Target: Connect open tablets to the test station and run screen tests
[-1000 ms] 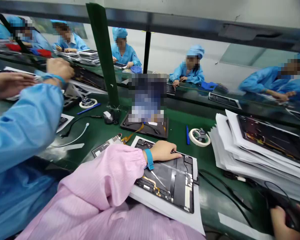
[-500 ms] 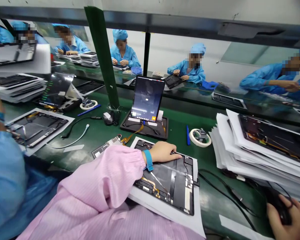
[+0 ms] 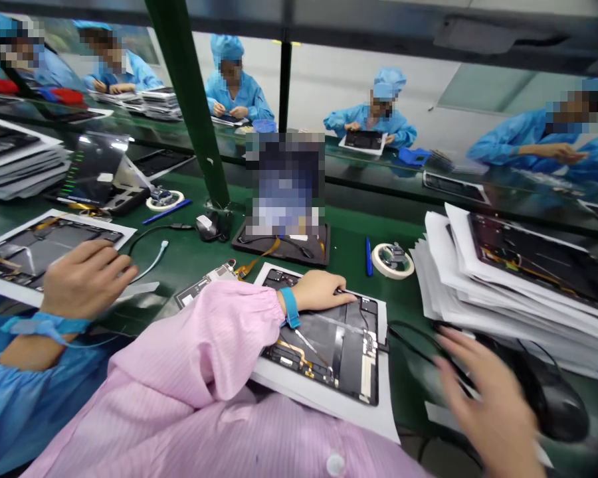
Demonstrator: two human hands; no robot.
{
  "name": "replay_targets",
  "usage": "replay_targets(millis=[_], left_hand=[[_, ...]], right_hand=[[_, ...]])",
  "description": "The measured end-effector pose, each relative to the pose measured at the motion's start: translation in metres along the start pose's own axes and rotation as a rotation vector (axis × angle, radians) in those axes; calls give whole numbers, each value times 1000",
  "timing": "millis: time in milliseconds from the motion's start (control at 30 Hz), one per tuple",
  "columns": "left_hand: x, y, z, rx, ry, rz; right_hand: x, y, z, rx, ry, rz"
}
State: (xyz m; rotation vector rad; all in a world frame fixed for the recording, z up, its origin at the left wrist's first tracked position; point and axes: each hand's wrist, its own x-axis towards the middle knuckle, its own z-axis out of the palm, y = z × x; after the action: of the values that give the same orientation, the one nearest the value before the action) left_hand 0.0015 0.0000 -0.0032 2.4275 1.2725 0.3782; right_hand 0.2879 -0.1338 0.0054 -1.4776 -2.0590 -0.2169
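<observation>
My left hand (image 3: 319, 292), in a pink sleeve with a blue wrist strap, rests on the top edge of an opened tablet (image 3: 349, 352) lying on a white sheet (image 3: 329, 405). Its fingers are curled together, the tips against a small dark part I cannot make out. My right hand (image 3: 488, 398) hovers at the lower right, fingers spread and smeared by motion, holding nothing. It is just left of a black mouse (image 3: 558, 398) and above a black cable (image 3: 403, 328).
A stack of opened tablets on paper (image 3: 528, 285) fills the right. A tape roll (image 3: 391, 260) and blue pen (image 3: 367, 255) lie behind my tablet, beside a dark tray (image 3: 284, 242). A co-worker's hand (image 3: 84, 279) rests at left near another tablet (image 3: 40, 242). A green post (image 3: 189, 113) stands behind.
My right hand has lifted off the mouse and moved left and up, its fingers now spread. The co-worker's hand has come down onto the bench at left. My left hand has stayed put.
</observation>
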Motion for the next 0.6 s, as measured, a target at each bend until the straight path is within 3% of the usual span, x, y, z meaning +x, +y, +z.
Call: replay_targets(millis=[33, 100, 200, 333, 467, 600], left_hand=[[-1, 0, 0, 3, 6, 7], [-1, 0, 0, 11, 11, 16], [-2, -1, 0, 16, 1, 17], [-3, -2, 0, -3, -5, 16], [-4, 4, -2, -33, 23, 41], [-7, 6, -32, -8, 287, 106]], right_hand=[[10, -16, 7, 19, -113, -179], [32, -40, 20, -16, -285, -330], [56, -50, 27, -14, -476, -401], [63, -30, 17, 118, -641, -423], [85, -9, 7, 158, -668, -320], [146, -18, 38, -56, -433, -228]])
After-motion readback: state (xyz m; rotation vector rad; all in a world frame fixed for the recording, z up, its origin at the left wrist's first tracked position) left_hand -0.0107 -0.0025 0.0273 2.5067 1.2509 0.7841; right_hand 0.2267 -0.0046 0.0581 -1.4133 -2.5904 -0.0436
